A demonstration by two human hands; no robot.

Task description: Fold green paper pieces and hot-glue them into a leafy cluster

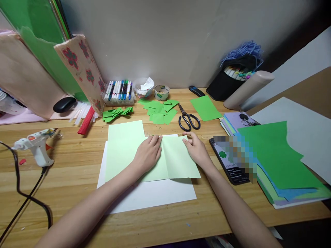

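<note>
A light green paper sheet point(121, 151) lies folded on a white sheet point(155, 194) in the middle of the wooden desk point(64, 186). My left hand point(148, 153) lies flat on the green paper beside its crease, fingers stretched out and pressing down. My right hand point(197, 148) rests on the right edge of the folded flap point(178, 162), fingers curled over the top right corner. Neither hand lifts anything off the desk.
Black scissors point(188, 119) and dark green paper scraps point(160, 111) lie just behind the sheet. A glue gun point(36, 144) with its cable sits left, a phone point(230, 160) and a stack of coloured paper point(279, 162) right. Markers point(119, 90) and tape point(161, 92) stand by the wall.
</note>
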